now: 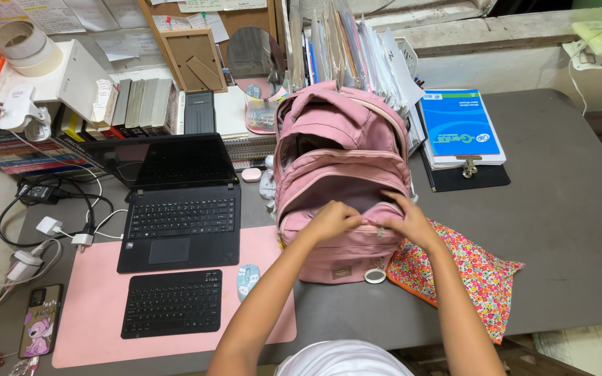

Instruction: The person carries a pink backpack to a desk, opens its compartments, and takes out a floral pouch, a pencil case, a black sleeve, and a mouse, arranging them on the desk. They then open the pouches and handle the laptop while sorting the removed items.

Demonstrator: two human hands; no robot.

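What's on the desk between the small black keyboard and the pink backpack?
A light blue mouse lies on the pink mat, between keyboard and backpack, in the head view.

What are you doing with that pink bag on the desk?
A person has both hands on a pink backpack standing on a grey desk. The left hand and right hand pinch at the zipper of its front pocket. The upper compartments gape open. A flowery cloth lies right of the bag, and an open laptop sits to its left.
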